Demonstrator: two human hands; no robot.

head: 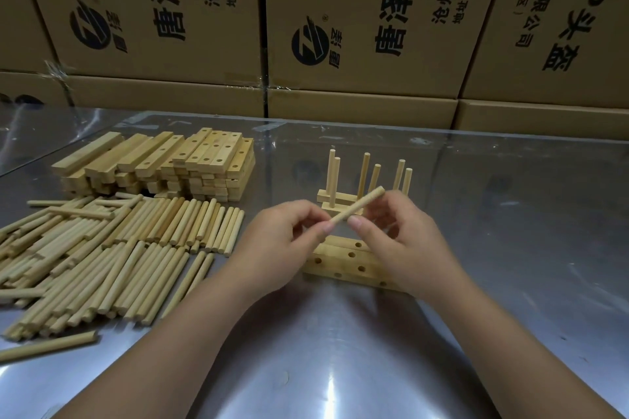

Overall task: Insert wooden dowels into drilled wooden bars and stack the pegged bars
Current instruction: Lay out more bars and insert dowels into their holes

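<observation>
1. Counter (340,367): shiny metal top, reflective, w/ glare patches.
2. Rear left: stack of drilled bars (160,163), piled several layers high, holes seen on the top faces.
3. In front of that stack: loose dowels (102,248), laid flat in rough rows, many overlapped.
4. Single dowel (47,347) is set apart nr the front-left edge.
5. Centre: pegged bars (323,197), w/ six upright dowels (366,170) stood in them.
6. Just in front: unpegged bars (343,264), laid flat side by side, holes up, partly hidden.
</observation>
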